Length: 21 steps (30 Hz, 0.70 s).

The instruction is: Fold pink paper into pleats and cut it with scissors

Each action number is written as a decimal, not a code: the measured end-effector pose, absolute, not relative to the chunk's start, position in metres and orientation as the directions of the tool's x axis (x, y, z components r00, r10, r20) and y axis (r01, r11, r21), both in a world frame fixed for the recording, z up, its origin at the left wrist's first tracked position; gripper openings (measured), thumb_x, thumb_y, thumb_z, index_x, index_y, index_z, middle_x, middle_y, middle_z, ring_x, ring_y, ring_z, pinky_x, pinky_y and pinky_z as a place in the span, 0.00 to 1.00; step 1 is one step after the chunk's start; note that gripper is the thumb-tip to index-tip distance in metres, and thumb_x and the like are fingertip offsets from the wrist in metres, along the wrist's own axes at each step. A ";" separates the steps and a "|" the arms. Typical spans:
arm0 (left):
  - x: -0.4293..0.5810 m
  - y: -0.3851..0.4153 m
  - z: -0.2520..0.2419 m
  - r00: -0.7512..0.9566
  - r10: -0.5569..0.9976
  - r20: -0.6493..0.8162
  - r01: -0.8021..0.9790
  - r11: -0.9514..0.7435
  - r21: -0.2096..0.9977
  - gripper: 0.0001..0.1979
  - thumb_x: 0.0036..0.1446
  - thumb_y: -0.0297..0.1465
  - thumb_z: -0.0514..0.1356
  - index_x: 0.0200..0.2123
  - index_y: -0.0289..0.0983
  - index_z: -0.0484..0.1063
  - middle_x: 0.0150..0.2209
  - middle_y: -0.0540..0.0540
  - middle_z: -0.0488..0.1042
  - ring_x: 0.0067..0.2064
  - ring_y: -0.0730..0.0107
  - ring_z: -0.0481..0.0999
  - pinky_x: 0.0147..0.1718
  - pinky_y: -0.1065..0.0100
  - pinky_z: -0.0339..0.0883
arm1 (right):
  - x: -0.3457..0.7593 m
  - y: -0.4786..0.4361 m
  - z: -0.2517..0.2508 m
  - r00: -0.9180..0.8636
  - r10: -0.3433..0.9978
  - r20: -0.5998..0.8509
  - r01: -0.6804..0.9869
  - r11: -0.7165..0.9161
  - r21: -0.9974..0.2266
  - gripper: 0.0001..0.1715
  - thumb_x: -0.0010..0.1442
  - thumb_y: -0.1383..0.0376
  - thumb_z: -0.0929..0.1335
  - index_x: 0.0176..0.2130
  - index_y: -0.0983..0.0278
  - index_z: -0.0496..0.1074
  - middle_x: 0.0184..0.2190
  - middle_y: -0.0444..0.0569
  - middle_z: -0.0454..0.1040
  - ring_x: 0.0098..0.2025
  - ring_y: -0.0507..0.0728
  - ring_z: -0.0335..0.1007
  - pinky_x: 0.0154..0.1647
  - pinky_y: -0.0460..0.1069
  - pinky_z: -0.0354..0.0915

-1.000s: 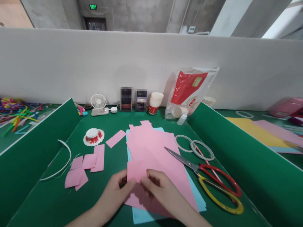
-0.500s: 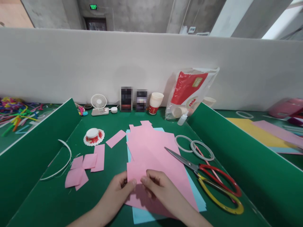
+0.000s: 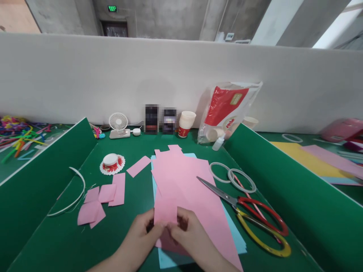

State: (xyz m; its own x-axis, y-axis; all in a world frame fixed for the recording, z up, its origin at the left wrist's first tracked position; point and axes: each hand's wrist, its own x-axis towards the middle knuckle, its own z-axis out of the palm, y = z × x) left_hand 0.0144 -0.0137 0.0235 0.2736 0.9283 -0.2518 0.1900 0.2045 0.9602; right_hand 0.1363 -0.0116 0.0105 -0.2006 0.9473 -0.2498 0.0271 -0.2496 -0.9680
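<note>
A small pink piece of paper (image 3: 166,211) is held upright between my two hands, above the stack of pink sheets (image 3: 184,173). My left hand (image 3: 144,230) pinches its lower left part, thumb in front and fingers behind. On the lower right, my right hand (image 3: 187,232) grips it the same way, and the two thumbs almost meet at the bottom edge. Light blue sheets (image 3: 172,258) stick out beneath the pink ones. Scissors (image 3: 227,196) with a red and a yellow handle lie open beside my right hand, their blades resting partly on the paper.
Cut pink pieces (image 3: 116,192) and a curved white strip (image 3: 82,181) lie left, near a small paper hat (image 3: 110,162). Tape rings (image 3: 242,180) sit at right. Behind stand a fan (image 3: 118,122), paper cup (image 3: 187,122), glue bottle (image 3: 218,143) and bag (image 3: 229,109). Green dividers (image 3: 283,181) flank the space.
Both hands have come slightly closer to me with the pink piece. My right thumb has moved in towards the left one at the bottom edge.
</note>
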 end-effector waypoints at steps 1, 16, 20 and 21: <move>0.014 -0.013 0.024 0.257 0.932 -0.255 0.187 0.211 0.959 0.09 0.44 0.32 0.53 0.24 0.33 0.70 0.22 0.50 0.68 0.27 0.68 0.64 0.27 0.71 0.58 | 0.138 -0.011 0.011 -0.184 0.949 -0.254 0.047 -0.250 -0.967 0.02 0.36 0.67 0.59 0.16 0.63 0.57 0.11 0.35 0.53 0.15 0.46 0.48 0.16 0.42 0.47; 0.010 -0.007 0.028 0.220 0.932 -0.289 0.022 0.291 0.956 0.09 0.43 0.34 0.55 0.17 0.35 0.64 0.13 0.59 0.55 0.17 0.78 0.54 0.20 0.75 0.52 | 0.151 -0.006 0.021 -0.468 0.854 -0.229 -0.147 -0.331 -0.932 0.16 0.43 0.55 0.67 0.24 0.67 0.67 0.17 0.41 0.64 0.21 0.49 0.58 0.23 0.44 0.55; 0.010 -0.009 0.027 0.272 0.922 -0.277 0.056 0.272 0.961 0.09 0.46 0.34 0.55 0.23 0.34 0.69 0.19 0.52 0.67 0.23 0.72 0.64 0.24 0.73 0.58 | 0.148 -0.010 0.024 -0.481 0.855 -0.194 -0.194 -0.320 -0.927 0.17 0.42 0.55 0.68 0.26 0.67 0.68 0.19 0.41 0.64 0.22 0.49 0.57 0.24 0.44 0.54; 0.010 -0.010 0.027 0.289 0.920 -0.263 0.076 0.252 0.965 0.09 0.46 0.33 0.55 0.24 0.33 0.71 0.21 0.51 0.69 0.26 0.70 0.66 0.26 0.72 0.59 | 0.147 -0.010 0.023 -0.446 0.869 -0.213 -0.177 -0.319 -0.931 0.15 0.43 0.57 0.68 0.26 0.67 0.68 0.18 0.41 0.63 0.21 0.48 0.56 0.23 0.44 0.54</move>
State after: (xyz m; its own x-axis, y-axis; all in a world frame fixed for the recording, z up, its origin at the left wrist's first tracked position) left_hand 0.0098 -0.0096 0.0273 0.2893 0.9203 -0.2633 0.0762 0.2520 0.9647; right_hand 0.1475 -0.0101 0.0231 -0.4457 0.8694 -0.2131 -0.1771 -0.3190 -0.9311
